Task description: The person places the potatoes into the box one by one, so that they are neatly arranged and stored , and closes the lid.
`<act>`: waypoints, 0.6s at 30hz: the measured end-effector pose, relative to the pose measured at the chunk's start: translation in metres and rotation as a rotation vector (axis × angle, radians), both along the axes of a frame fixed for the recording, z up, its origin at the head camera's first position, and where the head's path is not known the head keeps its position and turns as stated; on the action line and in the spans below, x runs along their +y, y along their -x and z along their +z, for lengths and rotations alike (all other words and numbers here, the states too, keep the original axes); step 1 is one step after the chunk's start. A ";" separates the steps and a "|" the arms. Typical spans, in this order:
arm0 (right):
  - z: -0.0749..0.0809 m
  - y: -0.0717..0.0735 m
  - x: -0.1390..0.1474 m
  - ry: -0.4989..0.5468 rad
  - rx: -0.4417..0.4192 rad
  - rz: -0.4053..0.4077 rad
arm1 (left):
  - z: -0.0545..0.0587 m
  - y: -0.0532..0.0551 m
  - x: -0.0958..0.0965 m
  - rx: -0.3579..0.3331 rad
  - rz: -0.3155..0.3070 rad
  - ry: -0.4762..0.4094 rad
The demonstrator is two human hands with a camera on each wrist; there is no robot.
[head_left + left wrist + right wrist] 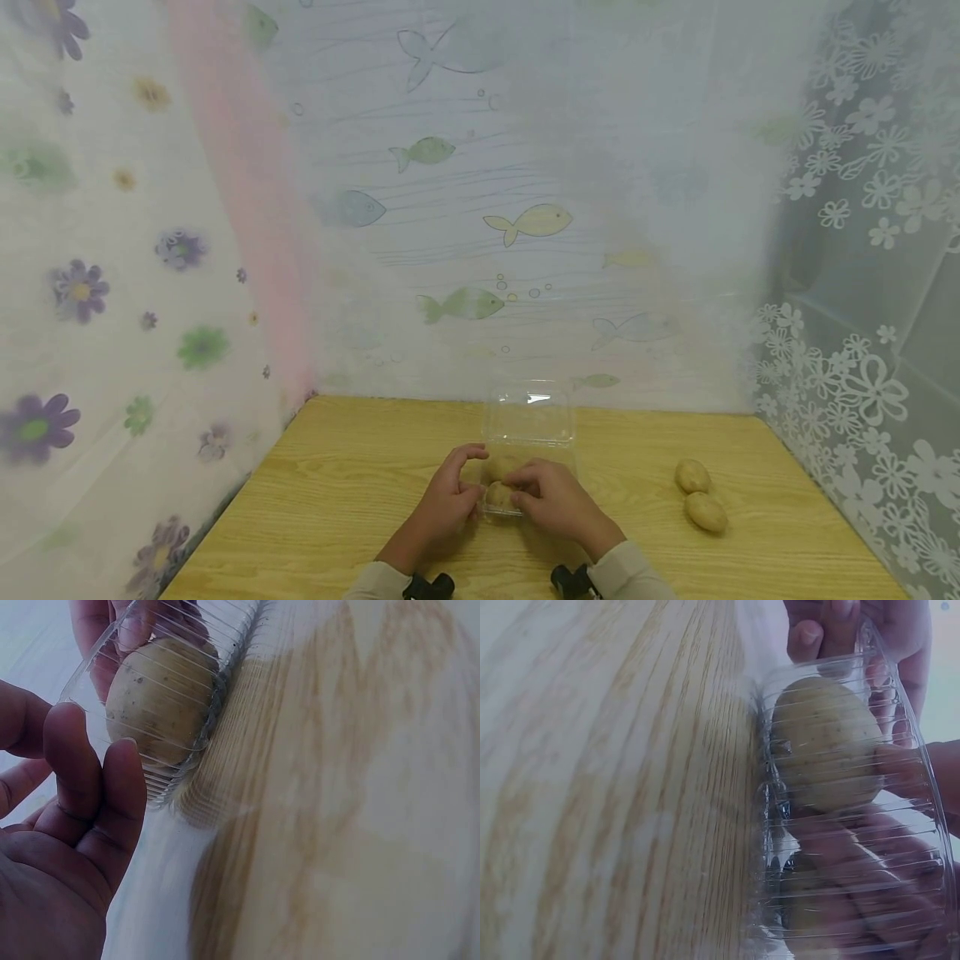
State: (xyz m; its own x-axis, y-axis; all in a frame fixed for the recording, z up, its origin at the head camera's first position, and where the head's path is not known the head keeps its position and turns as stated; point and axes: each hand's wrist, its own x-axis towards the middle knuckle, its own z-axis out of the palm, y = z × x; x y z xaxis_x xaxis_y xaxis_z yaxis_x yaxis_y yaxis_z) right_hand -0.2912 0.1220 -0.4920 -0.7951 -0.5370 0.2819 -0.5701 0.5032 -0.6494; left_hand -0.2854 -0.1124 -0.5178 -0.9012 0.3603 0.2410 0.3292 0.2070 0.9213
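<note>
At far left hangs a sheet with purple and green flowers (79,292), meeting a back sheet printed with fish (536,221) behind the wooden table (337,475). The left hand (445,497) has its fingers apart and loosely bent, with fingertips against the left side of the clear plastic container (502,512), which stands on the table between the 2 hands. The container's lid (528,417) is raised at the back. Inside are at least 2 potatoes: the front potato (498,498) sits near the front wall, with the back potato (497,468) just behind. The right hand (558,502) reaches in and pinches the front potato between thumb and fingers. Farther right, well apart from the container, 2 loose potatoes (706,512) lie touching or nearly so. A sheet with white flowers (873,396) closes the right side.
</note>
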 end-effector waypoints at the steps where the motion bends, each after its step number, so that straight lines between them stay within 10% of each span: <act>1: 0.000 0.000 0.000 0.001 -0.001 -0.003 | 0.000 0.000 0.000 0.000 0.001 0.001; 18: 0.000 0.000 -0.002 -0.002 0.013 -0.039 | 0.000 -0.001 0.000 -0.003 0.001 -0.003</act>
State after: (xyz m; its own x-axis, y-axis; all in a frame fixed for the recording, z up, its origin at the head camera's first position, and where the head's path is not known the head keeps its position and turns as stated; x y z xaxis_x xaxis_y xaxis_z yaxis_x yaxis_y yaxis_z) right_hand -0.2913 0.1204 -0.4923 -0.8119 -0.5061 0.2910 -0.5581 0.5266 -0.6412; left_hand -0.2848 -0.1124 -0.5181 -0.9021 0.3591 0.2394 0.3264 0.2047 0.9228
